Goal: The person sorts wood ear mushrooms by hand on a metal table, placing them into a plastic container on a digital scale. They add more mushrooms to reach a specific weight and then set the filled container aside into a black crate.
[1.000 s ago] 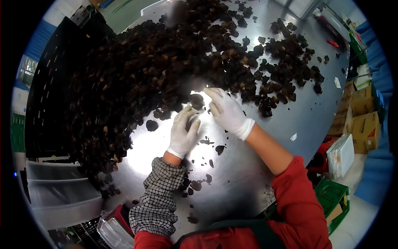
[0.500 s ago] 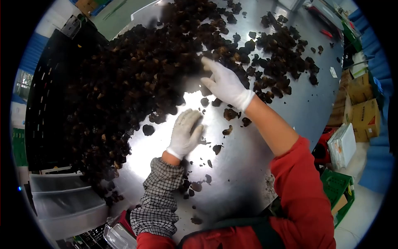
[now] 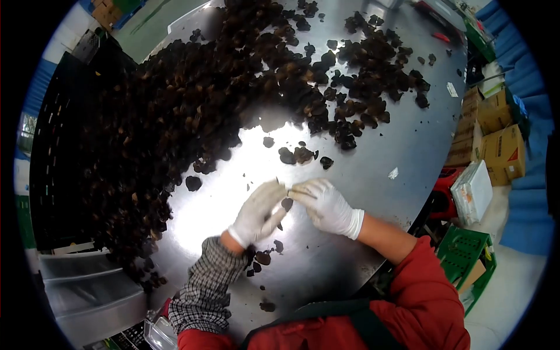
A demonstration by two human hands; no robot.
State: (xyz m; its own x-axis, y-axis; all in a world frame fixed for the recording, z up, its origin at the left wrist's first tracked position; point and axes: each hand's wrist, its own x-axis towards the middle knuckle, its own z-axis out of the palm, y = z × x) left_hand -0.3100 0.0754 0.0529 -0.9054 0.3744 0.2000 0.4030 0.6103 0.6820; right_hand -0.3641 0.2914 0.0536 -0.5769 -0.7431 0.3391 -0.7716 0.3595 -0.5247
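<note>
Dark brown, curled pieces like wood ear mushrooms form a large heap [image 3: 175, 105] on the metal table [image 3: 361, 192]. In the middle of the view my hands meet low over the bare metal, both in white gloves. My right hand [image 3: 328, 205] has its fingers drawn together round a thin brownish piece [image 3: 301, 193], which is mostly hidden. My left hand [image 3: 256, 211] reaches the same spot with straight fingers and the thumb held apart. Just below the fingertips is a small dark piece [image 3: 287, 204].
A looser cluster of pieces [image 3: 373, 64] spreads at the back right. Black crates [image 3: 58, 151] border the heap on the left, with translucent plastic bins [image 3: 96, 291] nearer me. Cardboard boxes [image 3: 501, 154] and a green crate [image 3: 464, 256] stand right of the table.
My right hand has come back from the heap's edge toward me, closing its fingers. The left hand has moved slightly nearer me, so the fingertips meet. A curled piece has left the table.
</note>
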